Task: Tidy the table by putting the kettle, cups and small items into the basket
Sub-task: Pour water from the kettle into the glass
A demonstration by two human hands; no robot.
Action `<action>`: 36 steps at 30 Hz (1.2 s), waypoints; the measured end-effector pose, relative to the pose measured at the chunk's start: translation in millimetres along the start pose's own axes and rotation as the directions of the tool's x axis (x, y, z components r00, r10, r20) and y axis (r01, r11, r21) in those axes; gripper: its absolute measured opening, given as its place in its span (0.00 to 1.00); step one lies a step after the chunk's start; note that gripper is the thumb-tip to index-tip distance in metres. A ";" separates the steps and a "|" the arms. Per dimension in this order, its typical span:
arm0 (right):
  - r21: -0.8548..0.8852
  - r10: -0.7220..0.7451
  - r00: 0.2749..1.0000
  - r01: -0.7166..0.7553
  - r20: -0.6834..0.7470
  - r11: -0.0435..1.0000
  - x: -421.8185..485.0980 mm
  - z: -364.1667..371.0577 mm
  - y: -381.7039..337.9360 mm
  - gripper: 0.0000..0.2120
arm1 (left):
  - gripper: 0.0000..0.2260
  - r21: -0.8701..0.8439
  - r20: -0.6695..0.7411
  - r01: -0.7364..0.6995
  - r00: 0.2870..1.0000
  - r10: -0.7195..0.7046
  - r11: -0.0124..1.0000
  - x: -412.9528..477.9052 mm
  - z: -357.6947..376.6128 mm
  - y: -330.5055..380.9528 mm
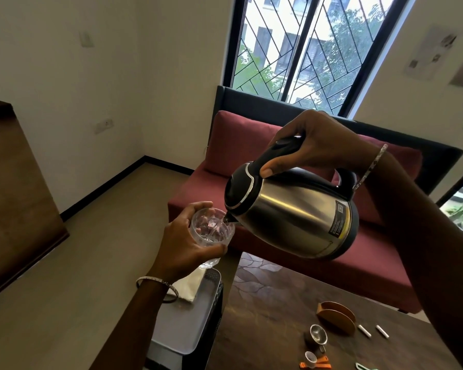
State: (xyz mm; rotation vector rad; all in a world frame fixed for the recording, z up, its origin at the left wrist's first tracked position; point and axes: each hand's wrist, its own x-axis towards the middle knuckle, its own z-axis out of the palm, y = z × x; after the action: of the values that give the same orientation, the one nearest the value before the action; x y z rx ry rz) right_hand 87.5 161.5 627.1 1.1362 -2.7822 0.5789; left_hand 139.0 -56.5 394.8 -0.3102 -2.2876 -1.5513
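My right hand (pixel 313 145) grips the black handle of a steel kettle (pixel 292 214), held in the air and tilted with its spout down to the left. The spout sits at the rim of a clear cut-glass cup (pixel 211 231), which my left hand (pixel 182 249) holds from the left side. Both are raised above the left end of the table. Below them stands a grey basket (pixel 179 335) with a folded white cloth (pixel 190 287) in it. On the dark wooden table (pixel 265 316) lie small measuring cups (pixel 317 333) and two white sachets (pixel 372 331).
A copper-coloured holder (pixel 337 316) stands on the table near the sachets. Orange measuring spoons (pixel 318 363) lie at the bottom edge. A red sofa (pixel 251 166) runs behind the table under a window. A wooden cabinet (pixel 14 198) stands at the left.
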 end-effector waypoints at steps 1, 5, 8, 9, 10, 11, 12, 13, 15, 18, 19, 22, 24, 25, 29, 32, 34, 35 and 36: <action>-0.001 -0.002 1.000 0.002 0.001 1.000 -0.4 -0.7 -0.2 0.21 | 0.38 0.001 0.002 -0.002 1.000 0.002 1.000 0.2 0.4 0.6; -0.004 0.003 1.000 -0.003 -0.008 1.000 -2.2 -1.8 1.0 0.20 | 0.38 -0.002 -0.001 -0.009 1.000 0.009 1.000 0.1 1.8 3.0; 0.001 0.004 1.000 -0.004 -0.013 1.000 -3.2 -2.0 1.4 0.20 | 0.37 0.001 -0.002 -0.013 1.000 0.013 1.000 -0.2 2.7 3.5; 0.003 0.005 1.000 -0.005 -0.012 1.000 -3.2 -2.4 1.2 0.20 | 0.37 0.003 -0.002 -0.013 1.000 0.013 1.000 -0.5 2.9 3.5; 0.005 0.005 1.000 -0.005 -0.010 1.000 -3.4 -2.6 0.8 0.21 | 0.38 0.005 -0.003 -0.011 1.000 0.011 1.000 -0.6 2.9 3.4; 0.003 0.003 1.000 -0.003 -0.007 1.000 -3.4 -2.6 0.5 0.21 | 0.38 0.008 -0.005 -0.009 1.000 0.009 1.000 -0.8 3.0 3.1; 0.001 -0.001 1.000 0.001 -0.003 1.000 -3.5 -2.5 0.4 0.21 | 0.38 0.009 -0.005 -0.008 1.000 0.008 1.000 -1.0 3.1 2.7; -0.001 -0.002 1.000 0.002 -0.001 1.000 -3.5 -2.2 0.3 0.21 | 0.38 0.011 -0.005 -0.007 1.000 0.007 1.000 -1.1 3.1 2.3; -0.001 0.001 1.000 -0.001 0.002 1.000 -3.5 -1.9 0.1 0.20 | 0.38 0.014 -0.007 -0.007 1.000 0.007 1.000 -1.5 3.2 1.8; 0.000 0.008 1.000 -0.008 0.007 1.000 -3.6 -1.7 -0.2 0.21 | 0.37 0.013 -0.011 -0.006 1.000 0.007 1.000 -2.0 2.8 1.6; 0.000 0.007 1.000 -0.007 0.010 1.000 -3.6 -1.4 -0.4 0.21 | 0.38 0.013 -0.011 -0.006 1.000 0.006 1.000 -2.0 2.7 1.8; -0.007 0.003 1.000 -0.003 0.023 1.000 -3.0 -0.4 -0.5 0.23 | 0.38 0.015 -0.012 -0.001 1.000 0.001 1.000 -2.5 2.3 2.3; -0.007 0.002 1.000 -0.002 0.022 1.000 -2.7 -0.1 -0.1 0.23 | 0.37 0.014 -0.016 0.001 1.000 0.000 1.000 -3.1 2.0 2.0; -0.010 0.000 1.000 0.000 0.020 1.000 -2.5 0.0 0.1 0.23 | 0.37 0.013 -0.016 0.000 1.000 0.000 1.000 -3.2 2.0 1.7; -0.039 -0.011 1.000 0.012 0.029 0.999 -1.1 1.5 1.2 0.22 | 0.38 -0.004 -0.001 0.007 1.000 -0.007 1.000 -3.2 2.5 1.1; -0.050 -0.004 1.000 0.006 0.027 0.999 0.1 2.0 2.2 0.22 | 0.38 -0.020 0.009 0.016 1.000 -0.015 1.000 -3.6 2.8 1.4; -0.057 -0.004 1.000 0.005 0.028 0.998 0.6 2.0 3.0 0.22 | 0.38 -0.020 0.013 0.013 1.000 -0.013 1.000 -3.6 2.8 0.6; -0.058 -0.005 1.000 0.006 0.027 0.998 0.9 2.2 3.3 0.21 | 0.38 -0.017 0.012 0.011 1.000 -0.011 1.000 -3.7 2.4 0.1; -0.057 -0.004 1.000 0.006 0.027 0.998 1.0 2.3 3.3 0.22 | 0.38 -0.017 0.012 0.011 1.000 -0.011 1.000 -3.6 2.0 -0.1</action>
State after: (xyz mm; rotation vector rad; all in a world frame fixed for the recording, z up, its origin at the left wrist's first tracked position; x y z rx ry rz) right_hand 84.7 162.1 624.2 1.1475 -2.7984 0.4838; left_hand 141.9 -54.6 392.5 -0.3124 -2.2897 -1.5786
